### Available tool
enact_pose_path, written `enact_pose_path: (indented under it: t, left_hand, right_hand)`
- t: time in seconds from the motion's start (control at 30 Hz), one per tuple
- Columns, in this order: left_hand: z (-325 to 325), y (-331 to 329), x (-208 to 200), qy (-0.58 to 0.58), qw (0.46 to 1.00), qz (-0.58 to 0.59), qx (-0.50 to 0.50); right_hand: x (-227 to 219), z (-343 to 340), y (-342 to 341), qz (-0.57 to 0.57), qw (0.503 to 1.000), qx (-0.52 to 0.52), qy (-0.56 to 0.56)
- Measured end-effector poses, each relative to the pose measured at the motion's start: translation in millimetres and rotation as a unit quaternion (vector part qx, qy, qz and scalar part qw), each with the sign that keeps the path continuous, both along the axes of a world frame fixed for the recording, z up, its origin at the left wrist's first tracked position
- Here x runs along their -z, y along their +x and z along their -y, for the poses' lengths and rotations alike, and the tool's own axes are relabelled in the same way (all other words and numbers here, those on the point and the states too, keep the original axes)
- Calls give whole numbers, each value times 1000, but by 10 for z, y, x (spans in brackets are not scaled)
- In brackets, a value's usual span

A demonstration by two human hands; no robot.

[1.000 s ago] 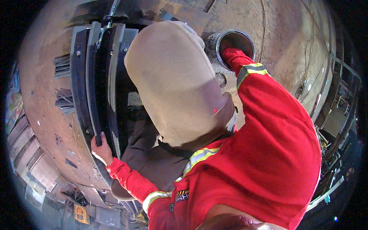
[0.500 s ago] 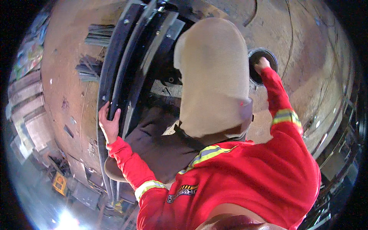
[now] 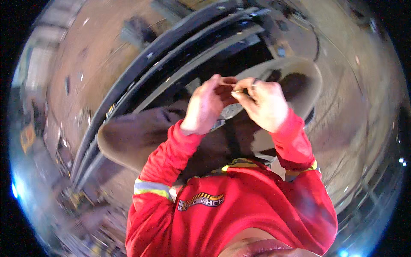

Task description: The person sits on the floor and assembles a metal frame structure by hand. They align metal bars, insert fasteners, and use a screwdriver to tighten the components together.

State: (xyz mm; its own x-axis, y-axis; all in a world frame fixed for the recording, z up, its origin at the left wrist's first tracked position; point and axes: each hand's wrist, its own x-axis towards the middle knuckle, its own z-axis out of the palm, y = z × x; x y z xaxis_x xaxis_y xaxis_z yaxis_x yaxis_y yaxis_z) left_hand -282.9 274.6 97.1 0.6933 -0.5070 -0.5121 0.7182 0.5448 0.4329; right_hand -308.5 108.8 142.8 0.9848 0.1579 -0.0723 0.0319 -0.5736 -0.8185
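Left hand: the wearer's left hand (image 3: 202,107), raised in front of the lap, half open and cupped, palm turned inward; whether anything lies in the palm I cannot tell.
Right hand: the wearer's right hand (image 3: 266,102), thumb and forefinger drawn together at the tips, just beside the left fingers; any small piece between them is too blurred to make out.
Ring: one dark finger ring (image 3: 254,84), on the right hand.
Rails: a set of long dark metal rails (image 3: 147,76), side by side, running slantwise from lower left to upper middle, beyond the hands and apart from them; bright bolt-like spots along their length.
Jacket: one red work jacket (image 3: 252,205), sleeves reaching the wrists; a pale reflective band edged in yellow (image 3: 152,188) on the left sleeve.
Patch: one chest patch (image 3: 200,202), partly striped yellow and black.
Trousers: brown work trousers (image 3: 137,137), knees spread to both sides under the hands.
Floor: brown, marked floor (image 3: 96,81) around the wearer.
Pile: one dark, blurred pile (image 3: 138,32) on the floor, past the rails.
Yellow piece: one yellow-orange object (image 3: 28,136), far left, kind unclear.
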Motion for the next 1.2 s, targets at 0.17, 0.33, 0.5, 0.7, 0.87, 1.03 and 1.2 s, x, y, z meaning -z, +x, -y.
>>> enact_pose_path:
  t: [0.17, 0.33, 0.5, 0.7, 0.87, 1.03, 1.2]
  left_hand:
    - [-259, -20, 325, 61, 990, -52, -115]
    - [-460, 57, 386, 154, 984, 12, -94]
    - [-537, 129, 435, 165, 982, -1, -86]
    - [-523, 166, 594, 99, 989, -69, -87]
    - [-643, 269, 676, -44, 998, 1, -35]
    - [-636, 289, 587, -76, 995, 33, -48]
    - [-705, 297, 595, -88, 994, 37, -60]
  right_hand:
    - [545, -652, 218, 103, 986, -56, -121]
    - [696, -683, 332, 92, 990, -21, -103]
    - [727, -715, 409, 57, 994, 0, -88]
    - [834, -819, 320, 63, 979, -93, -171]
    - [921, -632, 491, -20, 983, 2, 183]
    - [768, -319, 572, -309, 775, 112, 540]
    - [829, -357, 557, -323, 712, 80, 618]
